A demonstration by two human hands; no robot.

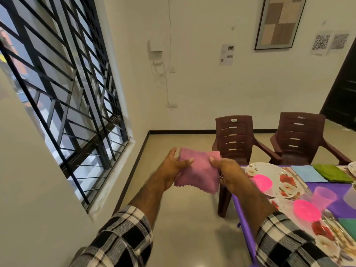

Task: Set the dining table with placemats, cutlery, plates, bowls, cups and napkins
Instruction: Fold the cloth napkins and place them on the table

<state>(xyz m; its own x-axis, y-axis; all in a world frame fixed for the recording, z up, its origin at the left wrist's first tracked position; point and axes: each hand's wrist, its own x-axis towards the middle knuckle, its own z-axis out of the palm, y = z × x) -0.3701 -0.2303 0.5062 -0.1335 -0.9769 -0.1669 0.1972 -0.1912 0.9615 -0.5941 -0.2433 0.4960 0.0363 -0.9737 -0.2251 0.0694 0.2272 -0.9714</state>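
Napkin step: your left hand [174,166] and right hand [228,173] pinch the folded pink cloth napkin [198,170] off the purple tabletop [339,205]. Next: lay it beside a floral plate [285,182].

Both arms stretched forward in checked sleeves, left hand [176,166] and right hand [226,170] level, thumbs on top, each pinching the cloth [198,174] between them

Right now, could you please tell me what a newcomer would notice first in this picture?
A pink napkin is held up at the centre, over the floor, pinched between the left hand and right hand. At the lower right, bright pink bowls sit on flowered plates on a purple table.
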